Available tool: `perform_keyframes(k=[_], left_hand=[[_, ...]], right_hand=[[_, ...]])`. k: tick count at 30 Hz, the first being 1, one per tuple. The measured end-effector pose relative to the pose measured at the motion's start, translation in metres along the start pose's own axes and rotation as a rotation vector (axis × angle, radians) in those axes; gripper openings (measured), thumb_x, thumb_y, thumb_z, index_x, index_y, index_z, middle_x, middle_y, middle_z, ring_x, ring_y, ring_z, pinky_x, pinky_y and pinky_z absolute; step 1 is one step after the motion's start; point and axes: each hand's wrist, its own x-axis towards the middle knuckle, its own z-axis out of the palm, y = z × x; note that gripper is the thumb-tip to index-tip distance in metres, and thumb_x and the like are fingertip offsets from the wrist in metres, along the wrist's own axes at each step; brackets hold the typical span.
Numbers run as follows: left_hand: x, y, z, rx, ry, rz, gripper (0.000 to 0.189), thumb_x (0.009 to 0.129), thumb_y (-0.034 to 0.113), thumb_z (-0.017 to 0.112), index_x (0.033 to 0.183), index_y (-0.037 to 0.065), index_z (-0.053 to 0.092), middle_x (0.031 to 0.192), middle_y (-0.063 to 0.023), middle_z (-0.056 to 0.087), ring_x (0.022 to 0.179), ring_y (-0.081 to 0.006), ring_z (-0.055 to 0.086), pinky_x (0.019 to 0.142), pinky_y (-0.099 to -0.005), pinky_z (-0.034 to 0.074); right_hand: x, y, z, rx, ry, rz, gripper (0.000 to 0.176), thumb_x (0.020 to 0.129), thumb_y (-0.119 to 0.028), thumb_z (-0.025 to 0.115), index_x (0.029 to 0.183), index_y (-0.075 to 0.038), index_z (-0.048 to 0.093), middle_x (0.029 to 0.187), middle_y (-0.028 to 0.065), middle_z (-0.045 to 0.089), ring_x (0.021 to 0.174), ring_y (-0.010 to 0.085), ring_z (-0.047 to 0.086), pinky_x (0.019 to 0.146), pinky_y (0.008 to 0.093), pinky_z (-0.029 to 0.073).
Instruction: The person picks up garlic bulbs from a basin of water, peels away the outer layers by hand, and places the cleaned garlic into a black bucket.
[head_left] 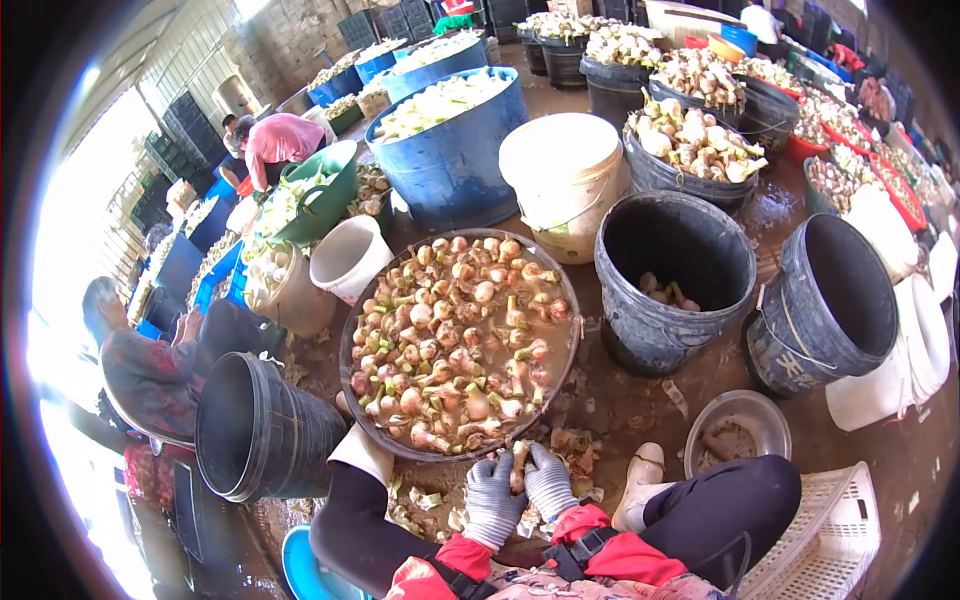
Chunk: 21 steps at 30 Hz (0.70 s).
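Both my hands wear grey gloves and meet low in the frame over a single pale bulb [519,462], which they grip together. My left hand [492,497] clasps it from the left, my right hand [549,482] from the right. Just beyond them sits a wide round basin [352,330] heaped with several muddy bulbs in brownish water. Peelings [575,445] lie scattered on the wet ground around my hands.
Dark buckets stand around: one on its side at left [262,430], two upright at right [676,280] [830,305]. A small metal bowl [738,428] and white basket [825,540] lie right. Blue tubs [450,135] of peeled bulbs behind. People [150,365] work at left.
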Motion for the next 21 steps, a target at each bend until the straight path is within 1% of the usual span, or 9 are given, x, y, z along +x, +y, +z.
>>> perform_keyframes(k=[2,3,4,6,7,12,16,20,21], left_hand=[[0.0,0.0,0.003,-0.161,-0.001,-0.051,0.073,0.058,0.021,0.081,0.123,0.005,0.051,0.103,-0.0207,0.051,0.094,-0.0359,0.052,0.084,-0.0437,0.045],[0.002,-0.004,0.001,-0.272,0.009,-0.08,0.074,0.058,0.019,0.082,0.123,0.004,0.05,0.101,-0.0193,0.052,0.093,-0.0327,0.055,0.084,-0.0404,0.047],[0.002,-0.006,0.006,-0.933,-0.02,-0.363,0.071,0.059,0.018,0.082,0.121,0.002,0.05,0.102,-0.0172,0.052,0.094,-0.0283,0.056,0.084,-0.0362,0.048],[-0.003,-0.022,0.004,-1.062,-0.066,-0.431,0.068,0.06,0.017,0.082,0.118,0.002,0.051,0.105,-0.016,0.051,0.092,-0.0252,0.056,0.082,-0.0341,0.049],[-0.006,-0.026,0.003,-1.063,-0.061,-0.437,0.068,0.06,0.017,0.082,0.118,0.002,0.051,0.105,-0.016,0.051,0.092,-0.0252,0.056,0.082,-0.0341,0.049],[-0.01,-0.02,0.002,-0.256,0.014,-0.128,0.06,0.059,0.017,0.08,0.112,0.005,0.056,0.105,-0.0178,0.051,0.092,-0.033,0.055,0.083,-0.0401,0.048],[-0.008,-0.014,0.003,-0.122,0.011,0.037,0.061,0.057,0.017,0.078,0.112,0.007,0.055,0.102,-0.0188,0.05,0.096,-0.037,0.05,0.085,-0.0438,0.044],[-0.006,-0.021,0.005,-0.406,-0.032,-0.149,0.068,0.062,0.02,0.079,0.12,0.001,0.049,0.112,-0.0207,0.05,0.104,-0.0342,0.051,0.09,-0.0412,0.044],[-0.007,-0.028,0.013,-0.993,-0.096,-0.401,0.072,0.066,0.018,0.079,0.125,-0.002,0.043,0.12,-0.0216,0.049,0.107,-0.032,0.053,0.09,-0.0381,0.046]], right_hand=[[0.002,0.001,-0.002,0.169,0.01,0.055,0.026,0.084,-0.002,0.049,0.108,0.0,0.06,0.101,0.021,0.064,0.093,0.0303,0.063,0.083,0.0331,0.048],[0.006,0.009,-0.002,0.259,-0.056,0.025,0.027,0.088,-0.005,0.049,0.112,-0.003,0.06,0.1,0.0151,0.066,0.092,0.0208,0.063,0.083,0.0294,0.048],[0.01,0.01,-0.01,0.304,-0.17,0.076,0.03,0.087,-0.004,0.051,0.116,0.0,0.059,0.106,0.0135,0.066,0.097,0.0192,0.062,0.085,0.0279,0.047],[0.013,0.01,-0.018,0.367,-0.279,0.082,0.032,0.086,-0.006,0.056,0.118,0.0,0.057,0.11,0.0127,0.064,0.099,0.0187,0.061,0.087,0.0274,0.046],[0.012,0.012,-0.013,0.365,-0.285,0.084,0.032,0.086,-0.006,0.056,0.118,0.0,0.057,0.11,0.0127,0.064,0.099,0.0187,0.061,0.087,0.0274,0.046],[0.005,0.017,0.0,0.189,-0.243,0.027,0.039,0.085,-0.007,0.059,0.124,-0.003,0.053,0.105,0.0158,0.064,0.095,0.0198,0.061,0.083,0.0294,0.047],[0.003,0.006,-0.005,0.167,-0.22,0.158,0.035,0.083,-0.003,0.058,0.117,0.0,0.055,0.103,0.0149,0.064,0.094,0.0205,0.06,0.083,0.0299,0.046],[0.003,-0.005,-0.02,0.23,-0.221,0.159,0.028,0.082,-0.002,0.055,0.11,0.002,0.059,0.093,0.014,0.065,0.087,0.0172,0.06,0.079,0.0293,0.047],[0.007,0.0,-0.022,0.265,-0.268,0.198,0.028,0.083,-0.003,0.054,0.11,0.002,0.059,0.092,0.0113,0.066,0.085,0.0134,0.06,0.078,0.0276,0.047]])
